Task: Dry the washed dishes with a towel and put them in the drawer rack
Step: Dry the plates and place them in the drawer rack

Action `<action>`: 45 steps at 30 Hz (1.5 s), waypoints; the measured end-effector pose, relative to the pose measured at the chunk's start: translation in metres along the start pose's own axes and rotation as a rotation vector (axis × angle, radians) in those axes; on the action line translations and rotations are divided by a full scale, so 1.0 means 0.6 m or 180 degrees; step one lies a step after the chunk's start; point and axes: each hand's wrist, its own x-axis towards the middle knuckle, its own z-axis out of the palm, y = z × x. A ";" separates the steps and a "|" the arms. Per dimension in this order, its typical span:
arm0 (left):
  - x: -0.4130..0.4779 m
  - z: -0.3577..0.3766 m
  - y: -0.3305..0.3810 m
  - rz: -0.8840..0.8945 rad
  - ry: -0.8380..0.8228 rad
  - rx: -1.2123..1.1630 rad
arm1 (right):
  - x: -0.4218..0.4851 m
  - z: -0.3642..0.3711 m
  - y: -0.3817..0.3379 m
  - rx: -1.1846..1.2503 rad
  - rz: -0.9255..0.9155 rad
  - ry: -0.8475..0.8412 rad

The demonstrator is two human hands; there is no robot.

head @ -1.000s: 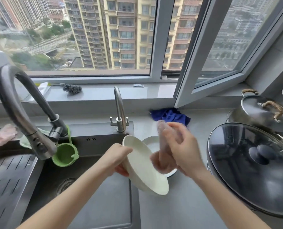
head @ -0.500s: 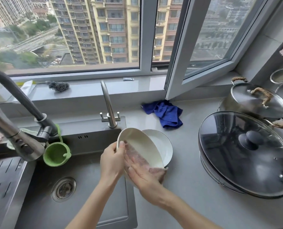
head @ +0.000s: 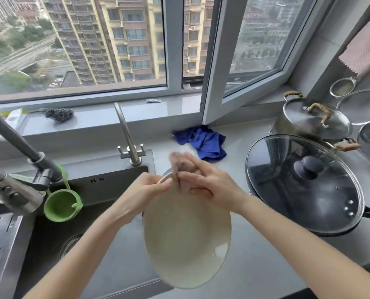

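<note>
A cream oval plate (head: pixel 186 240) hangs tilted over the sink's right edge, its face turned toward me. My left hand (head: pixel 145 190) pinches its far rim from the left. My right hand (head: pixel 205 182) presses a small pinkish towel (head: pixel 179 165) against that same far rim, fingers wrapped around the cloth. The plate and hands hide most of a second white dish on the counter; only a sliver of its rim (head: pixel 165 172) shows. No drawer rack is in view.
A dark sink (head: pixel 106 244) lies below left, with two taps (head: pixel 128 134) and a green strainer cup (head: pixel 62 207). A blue cloth (head: pixel 203 142) lies on the counter behind. On the right are a glass-lidded pan (head: pixel 305 184), a steel pot (head: pixel 313 121) and hanging strainers (head: pixel 361 106).
The plate has swung down and toward me, now facing up. My right hand with the towel moved from the plate's lower face up to its far rim.
</note>
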 end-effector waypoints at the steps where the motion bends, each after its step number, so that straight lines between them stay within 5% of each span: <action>1: 0.001 0.002 0.008 0.0068 -0.0088 0.0064 | 0.018 -0.012 -0.008 0.0234 -0.0031 -0.0071; 7: 0.001 0.011 0.046 0.0676 0.0164 0.0358 | 0.065 -0.056 -0.006 0.2095 0.1376 -0.0420; 10: -0.006 0.015 0.040 0.0672 0.0413 0.0278 | 0.056 -0.056 0.004 0.2193 0.1802 -0.0513; 13: -0.017 0.011 0.038 0.0490 0.1055 -0.0409 | 0.017 -0.038 -0.003 0.2864 0.2456 0.0090; 17: -0.025 0.027 0.052 0.0920 0.1970 -0.0768 | -0.023 0.035 -0.045 0.5163 0.3384 0.1026; 19: -0.030 0.053 0.043 0.1137 0.2239 -0.0875 | -0.025 0.063 -0.063 0.5610 0.3636 0.1444; 21: -0.042 0.078 0.013 0.1212 0.2361 -0.0927 | -0.032 0.074 -0.070 0.5439 0.3793 0.1886; 24: -0.051 0.065 -0.028 0.0985 0.1838 -0.0527 | -0.051 0.051 -0.062 0.4352 0.3898 0.2218; 28: -0.023 -0.003 0.015 0.0238 0.0021 -0.0642 | -0.048 -0.042 -0.060 0.3227 0.3506 0.1818; 30: -0.005 -0.014 0.049 -0.0084 -0.0343 -0.0829 | -0.033 -0.088 -0.068 0.2659 0.2990 0.1279; 32: 0.009 -0.006 0.070 -0.0200 -0.0285 -0.0643 | -0.013 -0.117 -0.077 0.2199 0.2495 0.0660; 35: 0.024 0.017 0.076 0.0348 0.0200 0.0368 | 0.008 -0.139 -0.076 0.1844 0.2077 0.0251; 41: 0.022 0.036 0.054 0.0883 0.0613 0.0488 | -0.004 -0.136 -0.062 0.1997 0.2268 0.0466; 45: 0.015 0.040 0.034 0.0761 0.0669 0.0454 | -0.025 -0.113 -0.065 0.2128 0.2603 0.0524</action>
